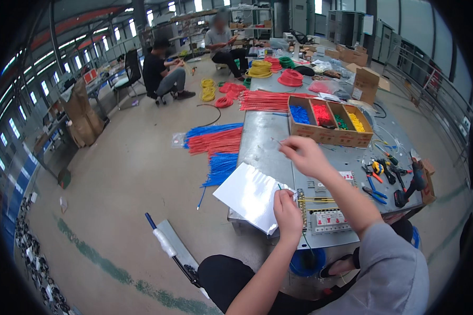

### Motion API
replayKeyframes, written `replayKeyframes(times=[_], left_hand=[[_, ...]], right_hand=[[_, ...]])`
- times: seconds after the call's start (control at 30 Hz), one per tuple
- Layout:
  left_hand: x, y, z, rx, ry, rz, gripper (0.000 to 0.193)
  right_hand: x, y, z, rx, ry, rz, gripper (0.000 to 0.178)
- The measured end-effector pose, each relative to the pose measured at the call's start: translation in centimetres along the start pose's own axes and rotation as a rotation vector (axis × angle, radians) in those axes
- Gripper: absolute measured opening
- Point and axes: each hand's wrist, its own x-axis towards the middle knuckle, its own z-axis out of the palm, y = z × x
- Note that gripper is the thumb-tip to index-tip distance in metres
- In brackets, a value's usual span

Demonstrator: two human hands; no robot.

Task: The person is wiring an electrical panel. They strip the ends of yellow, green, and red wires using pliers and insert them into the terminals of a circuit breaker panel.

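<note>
A grey metal workbench [263, 142] runs from near to far across a big workshop with a smooth concrete floor [126, 178]. On its near edge lies a wiring panel [320, 212] with white breakers. The left hand [287, 211] pinches a thin wire at the panel beside a glossy white sheet [247, 194]. The right hand [303, 154] is raised, fingertips closed on a fine wire. Farther off, a partitioned cardboard box [328, 126] holds coloured bits; pliers [376, 181] lie to the right.
</note>
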Motion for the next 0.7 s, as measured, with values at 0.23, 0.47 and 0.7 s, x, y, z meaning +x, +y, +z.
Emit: replayKeyframes(times=[0.23,0.47,0.7], left_hand=[[-7.2,-4.5,4.4,0.068,-0.297,-0.242,0.03],[-17.5,-9.5,5.0,0.209,-0.478,-0.433,0.025],[-21.5,-9.0,12.5,0.071,-0.448,-0.307,0.03]], right_hand=[[-23.7,1.1,-7.1,0.748,0.144,0.388,0.013],[-36.6,1.7,-7.9,0.838,0.328,0.538,0.016],[-42.1,1.0,-9.5,1.057,0.356,0.425,0.034]])
